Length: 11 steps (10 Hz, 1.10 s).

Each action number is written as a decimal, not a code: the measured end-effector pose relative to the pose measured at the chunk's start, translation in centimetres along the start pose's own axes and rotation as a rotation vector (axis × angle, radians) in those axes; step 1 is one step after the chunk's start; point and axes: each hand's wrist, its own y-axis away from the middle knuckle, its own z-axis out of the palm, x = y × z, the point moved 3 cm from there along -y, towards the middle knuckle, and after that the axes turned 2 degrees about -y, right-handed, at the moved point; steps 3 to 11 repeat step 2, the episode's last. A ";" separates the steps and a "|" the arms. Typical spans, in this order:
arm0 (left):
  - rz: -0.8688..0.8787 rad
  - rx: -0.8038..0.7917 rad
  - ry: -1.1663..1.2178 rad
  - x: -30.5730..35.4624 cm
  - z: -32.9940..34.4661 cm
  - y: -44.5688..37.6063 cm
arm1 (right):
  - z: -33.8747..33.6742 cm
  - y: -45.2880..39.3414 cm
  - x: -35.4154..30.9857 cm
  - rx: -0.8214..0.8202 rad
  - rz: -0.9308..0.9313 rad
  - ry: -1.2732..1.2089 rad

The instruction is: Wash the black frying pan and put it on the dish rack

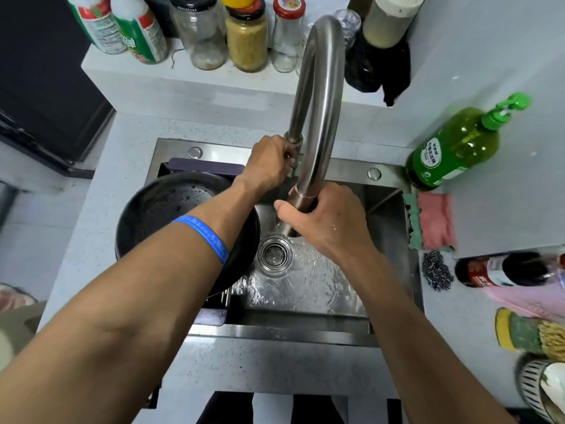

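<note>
The black frying pan (159, 206) lies wet on the dish rack (211, 313) over the left half of the steel sink (388, 228); my left forearm, with a blue wristband, crosses above it. My left hand (269, 163) is closed around the tap's handle at the faucet base. My right hand (330, 218) grips the spout end of the tall steel faucet (318, 102) over the basin. Water ripples on the sink floor around the drain (274, 254).
A green dish-soap pump bottle (452, 148) stands right of the sink, with a pink cloth (434, 221) and steel wool (435, 270) beside it. Jars and bottles (246, 41) line the back ledge. A dark bottle (504, 270) lies at right.
</note>
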 end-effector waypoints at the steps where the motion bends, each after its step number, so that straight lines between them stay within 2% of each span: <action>1: -0.030 0.021 0.071 -0.6 -0.2 1.5 | -0.2 0.5 0.4 -0.027 -0.006 -0.013; 2: -0.098 0.100 0.291 -3.1 -2.6 6.3 | -2.6 3.3 2.8 -0.086 0.075 -0.105; 11: -0.098 0.100 0.291 -3.1 -2.6 6.3 | -2.6 3.3 2.8 -0.086 0.075 -0.105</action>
